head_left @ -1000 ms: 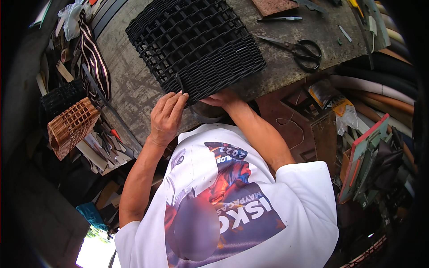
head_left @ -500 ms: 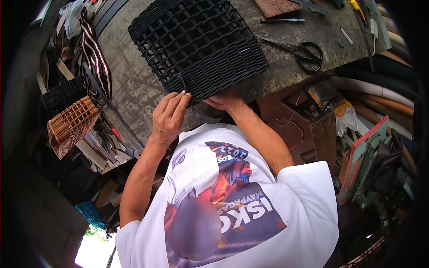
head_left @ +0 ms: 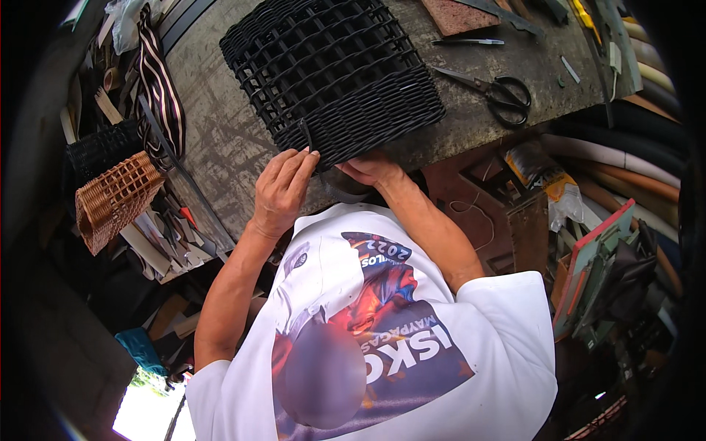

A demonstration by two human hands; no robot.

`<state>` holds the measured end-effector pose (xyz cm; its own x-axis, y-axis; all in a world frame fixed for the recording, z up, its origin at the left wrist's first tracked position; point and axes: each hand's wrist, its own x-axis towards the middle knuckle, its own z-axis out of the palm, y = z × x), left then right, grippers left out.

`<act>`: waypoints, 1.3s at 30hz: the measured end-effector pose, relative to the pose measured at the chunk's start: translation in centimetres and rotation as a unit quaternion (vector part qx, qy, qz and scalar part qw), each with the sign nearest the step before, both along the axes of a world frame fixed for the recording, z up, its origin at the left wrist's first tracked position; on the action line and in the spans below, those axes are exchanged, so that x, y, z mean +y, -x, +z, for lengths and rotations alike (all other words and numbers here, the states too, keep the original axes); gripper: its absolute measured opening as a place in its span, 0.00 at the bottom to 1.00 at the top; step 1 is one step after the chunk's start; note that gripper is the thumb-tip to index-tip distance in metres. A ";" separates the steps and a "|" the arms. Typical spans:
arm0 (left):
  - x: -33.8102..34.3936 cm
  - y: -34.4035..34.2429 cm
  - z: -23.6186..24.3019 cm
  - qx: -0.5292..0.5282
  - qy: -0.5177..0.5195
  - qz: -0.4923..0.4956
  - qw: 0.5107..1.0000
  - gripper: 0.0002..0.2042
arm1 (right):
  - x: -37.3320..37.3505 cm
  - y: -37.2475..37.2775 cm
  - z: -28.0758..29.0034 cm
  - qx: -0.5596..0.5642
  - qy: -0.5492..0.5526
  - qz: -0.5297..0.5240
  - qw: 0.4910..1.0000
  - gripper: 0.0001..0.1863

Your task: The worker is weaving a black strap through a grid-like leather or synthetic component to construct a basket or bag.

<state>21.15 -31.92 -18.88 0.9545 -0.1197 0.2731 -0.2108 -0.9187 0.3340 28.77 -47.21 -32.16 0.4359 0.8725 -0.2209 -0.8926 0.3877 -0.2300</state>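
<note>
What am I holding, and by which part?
A black woven basket: left hand at its near-left corner; right hand beneath its near edge, grip hidden.

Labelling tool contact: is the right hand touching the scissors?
Apart: the head view plainly shows tabletop between the right hand and the scissors.

Basket (head_left: pixel 346 110) on bench (head_left: pixel 206 110); left hand (head_left: pixel 283 184), right hand (head_left: pixel 371 169) at near side. Scissors (head_left: pixel 483 86) right of basket, pen (head_left: pixel 471 42) behind scissors. Straps (head_left: pixel 158 95) left, second basket (head_left: pixel 121 198) farther left.

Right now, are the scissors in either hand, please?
No, the scissors lie on the table, right of the basket.
</note>
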 end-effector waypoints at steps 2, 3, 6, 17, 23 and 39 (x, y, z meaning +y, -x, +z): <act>0.0 0.0 0.0 0.001 0.000 0.001 1.000 0.17 | 0.0 -0.1 -0.2 -0.004 -0.015 0.011 1.000 0.06; 0.1 0.0 0.0 0.002 -0.001 -0.002 1.000 0.17 | 0.0 0.0 -0.4 -0.005 -0.007 0.012 1.000 0.06; 0.1 0.0 0.1 0.005 -0.002 -0.005 1.000 0.17 | 0.0 0.2 -1.1 -0.006 -0.006 0.010 1.000 0.07; 0.1 0.0 0.1 0.009 -0.003 -0.003 1.000 0.17 | 0.4 0.3 -2.9 -0.051 -0.024 -0.041 0.998 0.11; 0.1 0.0 0.1 0.009 -0.002 -0.003 1.000 0.18 | -0.1 0.0 -1.9 0.001 -0.019 -0.014 1.000 0.12; 0.1 0.1 0.0 0.007 0.001 -0.004 1.000 0.18 | 0.6 1.0 -0.5 0.075 0.038 -0.039 0.996 0.10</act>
<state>21.09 -31.83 -18.86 0.9574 -0.1265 0.2594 -0.2130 -0.9162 0.3394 27.82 -46.59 -32.66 0.4586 0.8153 -0.3534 -0.8871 0.4436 -0.1277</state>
